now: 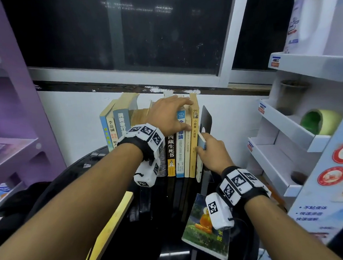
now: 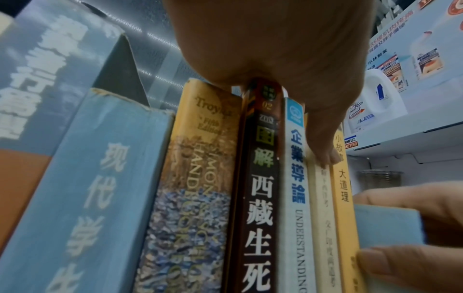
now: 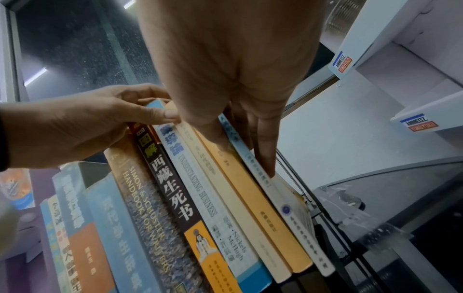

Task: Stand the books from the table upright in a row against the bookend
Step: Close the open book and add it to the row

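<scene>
Several books (image 1: 171, 150) stand upright in a row on the black table (image 1: 153, 243), spines toward me, with a black bookend (image 1: 206, 117) at the right end. My left hand (image 1: 189, 114) grips the tops of the right-hand books, fingers over the top and thumb (image 2: 325, 154) on a cream spine. My right hand (image 1: 202, 143) pinches a thin light-blue book (image 3: 295, 214), which stands tilted between the yellow book (image 1: 194, 140) and the bookend. Another book (image 1: 205, 232) with an orange figure on its cover lies flat near the table's front right.
A yellow book (image 1: 112, 220) lies at the table's left front. A purple shelf unit (image 1: 9, 119) stands close on the left, and a white display rack (image 1: 287, 126) on the right. Behind the row are a white wall and a dark window.
</scene>
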